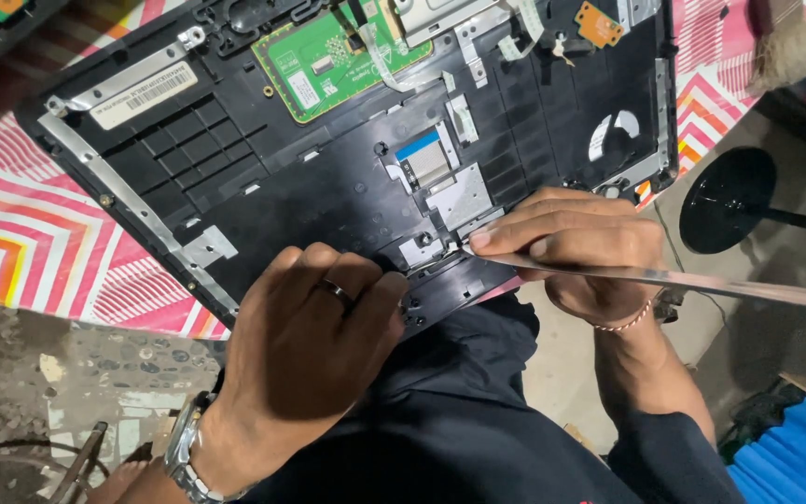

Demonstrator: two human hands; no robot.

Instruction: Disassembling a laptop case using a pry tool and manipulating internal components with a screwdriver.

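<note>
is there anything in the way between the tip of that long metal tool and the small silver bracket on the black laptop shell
Nothing visible does. The right hand holds the long flat metal tool with its tip right at the small silver bracket on the black plastic laptop shell. The left hand presses the shell's near edge beside it, not across the tool's path.

Your left hand (pixel 305 341) lies knuckles up, with the fingers bent and pressed down at their tips. It has a ring on one finger and a metal watch on the wrist. Your right hand (pixel 566 243) comes in from the right side. Its fingers are long and close together, pointing left toward the left fingertips, nearly touching them. A thin thread bracelet is around the right wrist.
</note>
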